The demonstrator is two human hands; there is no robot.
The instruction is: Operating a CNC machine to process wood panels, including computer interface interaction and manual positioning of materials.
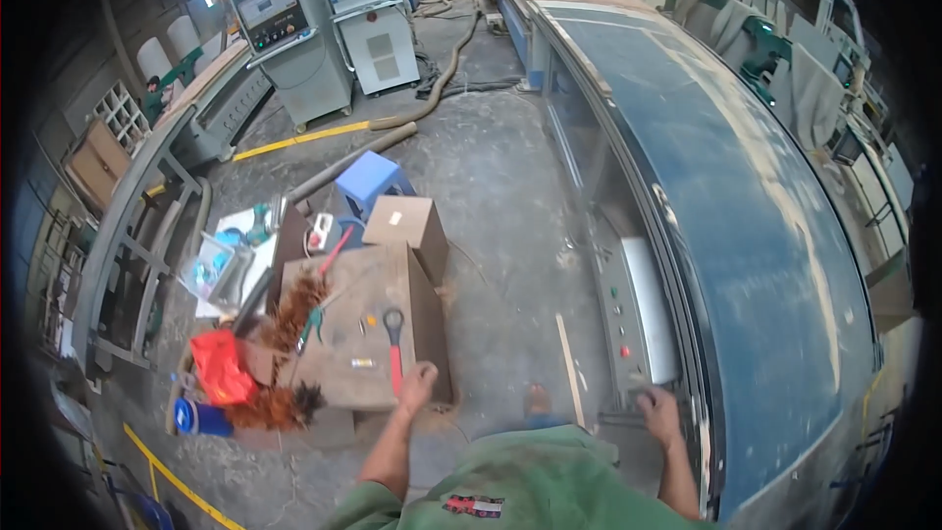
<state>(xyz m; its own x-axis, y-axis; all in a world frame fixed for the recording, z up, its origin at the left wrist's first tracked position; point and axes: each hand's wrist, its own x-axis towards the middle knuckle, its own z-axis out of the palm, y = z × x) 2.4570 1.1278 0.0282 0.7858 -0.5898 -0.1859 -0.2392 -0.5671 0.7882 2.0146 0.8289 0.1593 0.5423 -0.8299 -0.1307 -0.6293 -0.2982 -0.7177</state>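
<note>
My left hand [419, 386] hangs beside the front right edge of a brown wooden box, fingers curled in, with no object showing in them. On the box top [343, 363], close to that hand, lies a wrench-like tool [395, 348] with a red handle and a dark ring head. Green-handled pliers [311, 327], a small orange piece [371, 320] and a small cylinder [363, 363] lie there too. My right hand [659, 412] is by the machine's side, below a control panel [623, 319] with a red button. Its fingers are loosely bent and apart, holding nothing visible.
A long machine bed [726, 236] with a dusty blue-grey top runs along my right. Left of the box are a red bag [223, 368], a blue container [201, 418] and brown fibre. A blue stool [373, 182], a hose [451, 74] and two control cabinets [378, 44] stand farther off.
</note>
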